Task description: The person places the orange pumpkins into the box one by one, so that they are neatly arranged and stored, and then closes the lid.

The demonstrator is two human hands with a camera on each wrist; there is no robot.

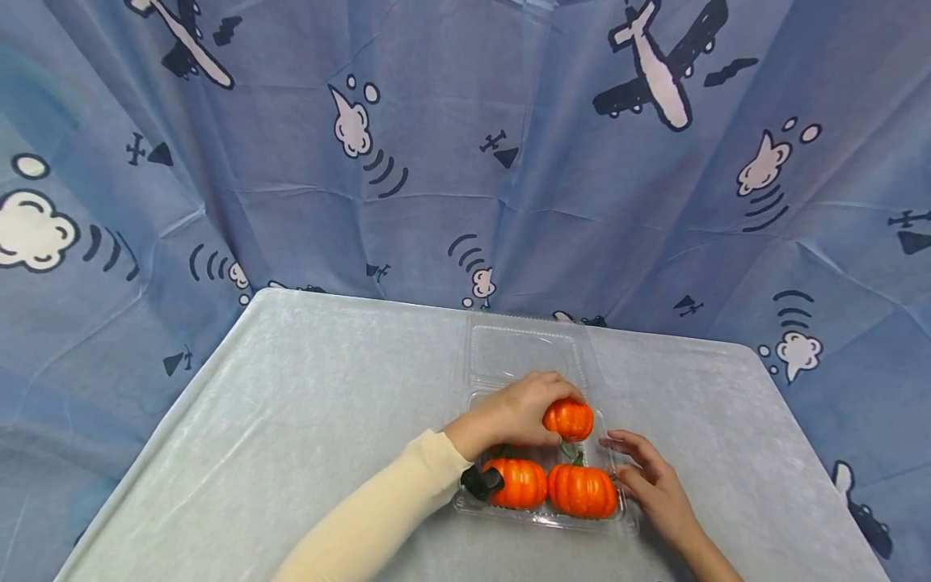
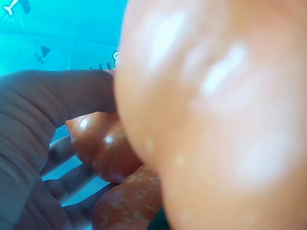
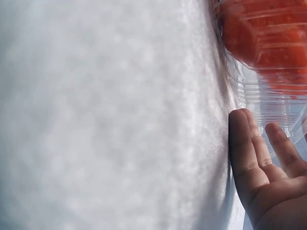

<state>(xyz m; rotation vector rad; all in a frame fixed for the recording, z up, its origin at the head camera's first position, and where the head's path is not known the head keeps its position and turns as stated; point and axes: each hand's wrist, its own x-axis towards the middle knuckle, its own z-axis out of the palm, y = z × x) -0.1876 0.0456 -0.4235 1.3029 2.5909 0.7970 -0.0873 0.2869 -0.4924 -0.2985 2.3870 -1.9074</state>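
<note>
A clear plastic clamshell container (image 1: 549, 520) lies on the table with its lid (image 1: 524, 352) folded back. Two orange toy pumpkins, a left one (image 1: 520, 485) and a right one (image 1: 582, 491), sit along its near side. My left hand (image 1: 527, 411) reaches over the container and grips a third pumpkin (image 1: 570, 420) between thumb and fingers, above the far right part. In the left wrist view a blurred near pumpkin (image 2: 216, 105) hides much of the scene. My right hand (image 1: 655, 485) rests at the container's right side, its fingers (image 3: 242, 143) extended beside the ridged wall.
The table (image 1: 305, 404) has a pale cloth cover. Behind it hangs a blue curtain (image 1: 436, 145) printed with planes and clouds. A black wrist device (image 1: 482, 482) partly covers the left pumpkin from above.
</note>
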